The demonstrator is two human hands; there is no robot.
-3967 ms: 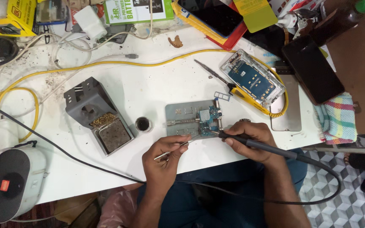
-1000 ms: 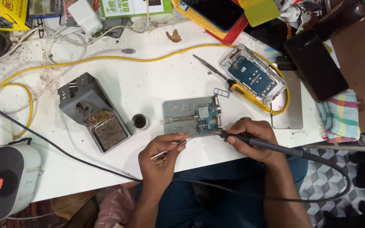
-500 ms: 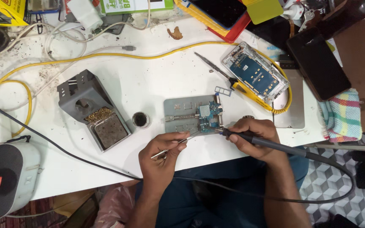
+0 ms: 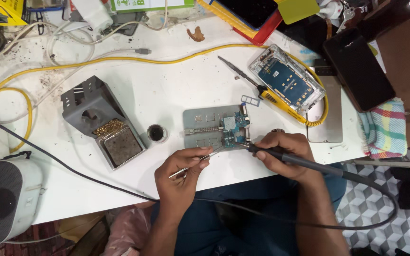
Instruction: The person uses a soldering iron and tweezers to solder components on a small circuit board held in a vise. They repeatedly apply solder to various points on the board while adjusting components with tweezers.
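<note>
A small blue circuit board (image 4: pixel 234 130) is clamped in a grey metal holder plate (image 4: pixel 204 127) near the table's front edge. My right hand (image 4: pixel 284 155) grips a black soldering iron (image 4: pixel 304 162), its tip touching the board's lower edge. My left hand (image 4: pixel 181 176) pinches thin metal tweezers (image 4: pixel 196 163) whose points reach toward the same spot on the board. A black cable (image 4: pixel 371 213) runs from the iron off to the right and loops back under my arms.
A grey soldering-iron stand (image 4: pixel 101 124) with brass wool and sponge sits left, a small round flux tin (image 4: pixel 157 133) beside it. An opened phone in a clear case (image 4: pixel 285 83), a yellow cable (image 4: pixel 119 59), a black phone (image 4: pixel 358 68) and a grey speaker (image 4: pixel 5 201) surround the work.
Both hands stay on the board with iron and tweezers. Only the camera view has shifted slightly; the hands' positions at the board are unchanged.
</note>
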